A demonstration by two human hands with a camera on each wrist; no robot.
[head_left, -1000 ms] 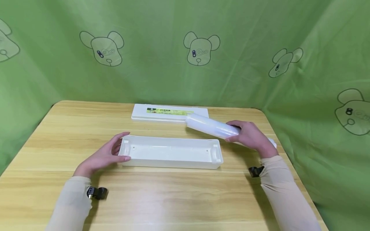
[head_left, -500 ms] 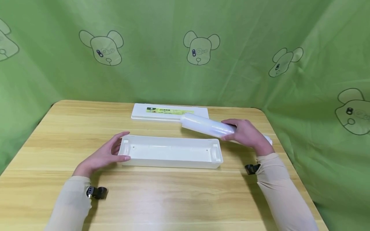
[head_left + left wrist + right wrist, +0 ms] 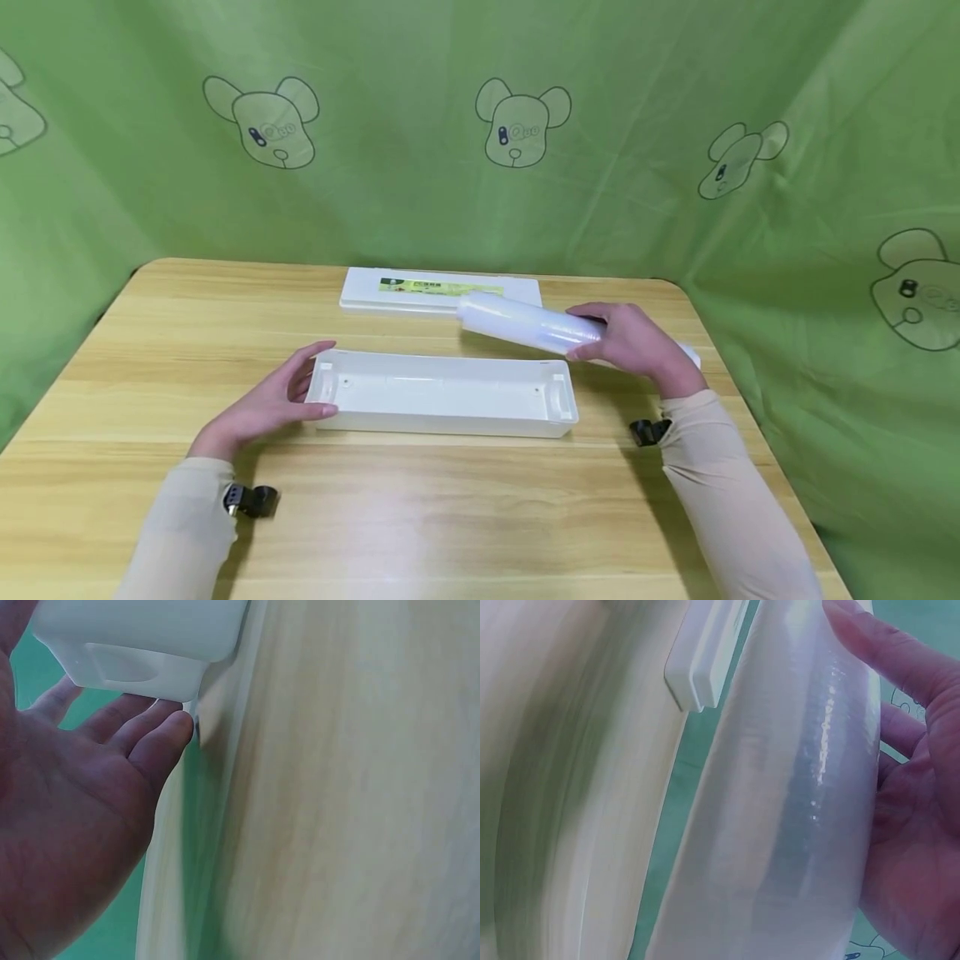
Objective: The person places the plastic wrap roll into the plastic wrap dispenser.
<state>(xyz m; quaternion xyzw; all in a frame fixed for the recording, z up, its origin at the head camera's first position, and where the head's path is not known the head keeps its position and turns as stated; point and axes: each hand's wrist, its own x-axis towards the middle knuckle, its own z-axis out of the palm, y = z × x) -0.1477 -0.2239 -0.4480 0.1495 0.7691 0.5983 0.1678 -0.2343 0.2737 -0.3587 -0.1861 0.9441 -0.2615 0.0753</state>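
Observation:
A long white plastic box (image 3: pixel 442 423) stands with its open side up on the wooden table, its inside bare. My left hand (image 3: pixel 258 408) holds the box's left end, thumb on the front rim and fingers at the back corner; the left wrist view shows those fingers against the end wall (image 3: pixel 127 667). Above the table, behind the box and to its right, my right hand (image 3: pixel 633 342) grips a roll of cling film (image 3: pixel 517 325) around its right half. The roll slants, its left end overlapping the white lid (image 3: pixel 363 287) in the head view. My palm hides part of the roll.
The lid, with a green and yellow label (image 3: pixel 438 287), lies flat near the table's back edge. Green curtains (image 3: pixel 405 167) printed with bear heads hang behind and beside the wooden table (image 3: pixel 375 517).
My right hand has carried the roll of cling film leftward and slightly away from me, toward the space behind the box. The left hand and the box have stayed in place.

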